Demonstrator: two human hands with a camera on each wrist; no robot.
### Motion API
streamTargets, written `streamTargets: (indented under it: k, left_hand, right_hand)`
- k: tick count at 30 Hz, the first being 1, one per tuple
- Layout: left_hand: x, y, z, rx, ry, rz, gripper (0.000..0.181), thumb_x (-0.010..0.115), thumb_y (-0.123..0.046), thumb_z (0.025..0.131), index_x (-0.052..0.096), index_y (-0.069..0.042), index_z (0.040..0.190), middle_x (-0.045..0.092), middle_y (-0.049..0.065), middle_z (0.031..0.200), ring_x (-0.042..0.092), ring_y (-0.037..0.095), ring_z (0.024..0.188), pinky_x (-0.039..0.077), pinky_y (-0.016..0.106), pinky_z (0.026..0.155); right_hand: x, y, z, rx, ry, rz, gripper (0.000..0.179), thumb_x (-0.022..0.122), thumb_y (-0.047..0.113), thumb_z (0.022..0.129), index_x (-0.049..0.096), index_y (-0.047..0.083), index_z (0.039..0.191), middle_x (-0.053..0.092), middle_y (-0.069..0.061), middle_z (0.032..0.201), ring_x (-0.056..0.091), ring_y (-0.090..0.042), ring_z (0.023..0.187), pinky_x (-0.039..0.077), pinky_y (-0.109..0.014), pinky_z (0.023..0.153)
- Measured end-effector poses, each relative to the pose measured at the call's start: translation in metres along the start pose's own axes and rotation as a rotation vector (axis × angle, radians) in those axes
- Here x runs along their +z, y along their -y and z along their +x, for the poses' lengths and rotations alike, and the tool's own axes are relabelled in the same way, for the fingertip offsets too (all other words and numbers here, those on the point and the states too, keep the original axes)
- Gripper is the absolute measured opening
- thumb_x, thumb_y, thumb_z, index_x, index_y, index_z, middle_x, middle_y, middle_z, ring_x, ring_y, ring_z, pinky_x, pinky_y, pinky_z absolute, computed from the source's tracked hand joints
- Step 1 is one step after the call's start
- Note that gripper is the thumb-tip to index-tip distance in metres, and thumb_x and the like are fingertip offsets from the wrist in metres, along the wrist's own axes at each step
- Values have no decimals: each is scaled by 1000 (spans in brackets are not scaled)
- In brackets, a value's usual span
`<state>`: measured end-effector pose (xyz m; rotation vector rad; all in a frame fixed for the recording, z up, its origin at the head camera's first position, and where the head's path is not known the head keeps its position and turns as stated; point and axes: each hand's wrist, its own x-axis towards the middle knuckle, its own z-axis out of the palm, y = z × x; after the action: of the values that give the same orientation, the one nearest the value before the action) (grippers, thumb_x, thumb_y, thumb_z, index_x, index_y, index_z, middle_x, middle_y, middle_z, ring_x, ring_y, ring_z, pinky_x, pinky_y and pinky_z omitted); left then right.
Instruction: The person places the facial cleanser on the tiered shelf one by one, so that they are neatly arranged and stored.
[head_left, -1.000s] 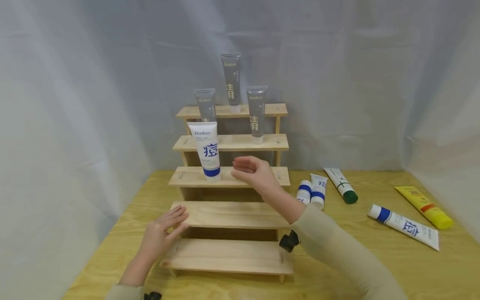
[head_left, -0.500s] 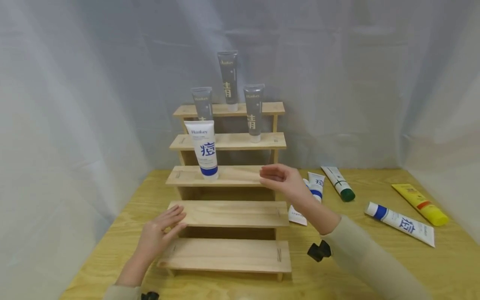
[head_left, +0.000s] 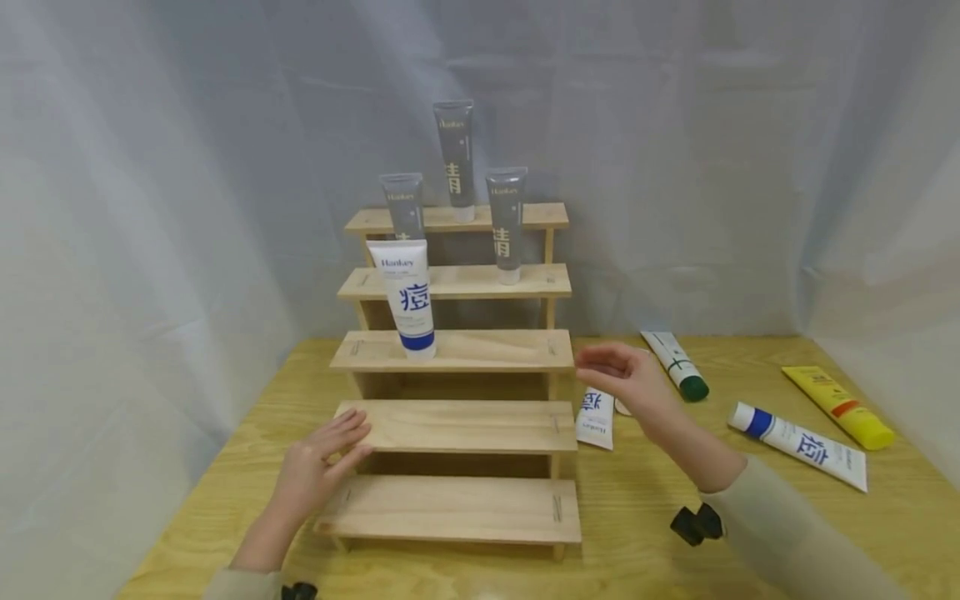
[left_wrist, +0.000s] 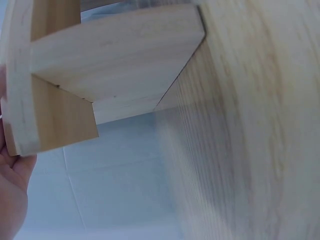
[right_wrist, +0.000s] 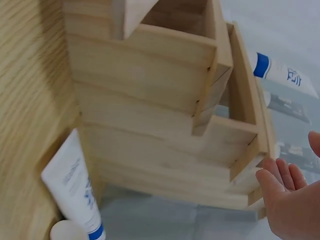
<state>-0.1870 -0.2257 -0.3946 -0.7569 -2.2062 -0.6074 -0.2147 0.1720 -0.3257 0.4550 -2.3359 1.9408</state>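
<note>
A wooden stepped rack (head_left: pixel 457 425) stands on the table. My left hand (head_left: pixel 318 462) rests on the left end of its second-lowest step, fingers extended. My right hand (head_left: pixel 637 387) holds nothing; its fingers are loosely bent, just right of the middle step. Upright on that step stands a white tube with a blue band (head_left: pixel 408 296), cap down. Under my right hand, a white-and-blue tube (head_left: pixel 596 418) lies beside the rack, partly hidden. In the right wrist view, this white tube (right_wrist: pixel 75 182) lies by the rack's side, near a round white cap (right_wrist: pixel 68 231).
Grey tubes stand on the upper steps: one on the top step (head_left: pixel 457 158), two below it, including the right one (head_left: pixel 507 221). Lying at right are a green-capped tube (head_left: pixel 677 365), a white-and-blue tube (head_left: pixel 802 446) and a yellow tube (head_left: pixel 838 406). A pale curtain (head_left: pixel 675 167) surrounds the table.
My right hand has moved right and slightly down, from beside the standing white tube to past the rack's right edge. My left hand has stayed on its step. The view shifts slightly.
</note>
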Motion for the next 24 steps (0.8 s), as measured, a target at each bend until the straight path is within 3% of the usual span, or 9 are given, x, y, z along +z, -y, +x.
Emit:
streamTargets:
  k: [11, 20, 24]
  left_hand:
    - [1, 4, -2, -2, 1, -4, 30, 75, -11, 64, 68, 0, 91, 62, 13, 103, 58, 28, 96, 32, 10, 92]
    - [1, 4, -2, -1, 6, -4, 30, 75, -11, 65, 68, 1, 91, 62, 14, 103, 58, 28, 97, 30, 9, 92]
    - [1, 3, -1, 2, 5, -2, 30, 75, -10, 65, 68, 1, 91, 62, 14, 103, 58, 29, 97, 30, 9, 92]
  right_hand:
    - [-24, -23, -16, 106, -52, -146, 44, 63, 25, 84, 52, -4, 115, 56, -18, 111, 53, -26, 102, 48, -29, 84]
    - [-45, -46, -17, 128, -103, -154, 44, 61, 21, 85, 50, -8, 116, 57, -20, 110, 55, 2, 85, 47, -18, 80]
    - [-53, -51, -15, 175, -115, -174, 47, 59, 22, 86, 47, -8, 120, 55, -20, 114, 55, -4, 92, 45, -26, 87]
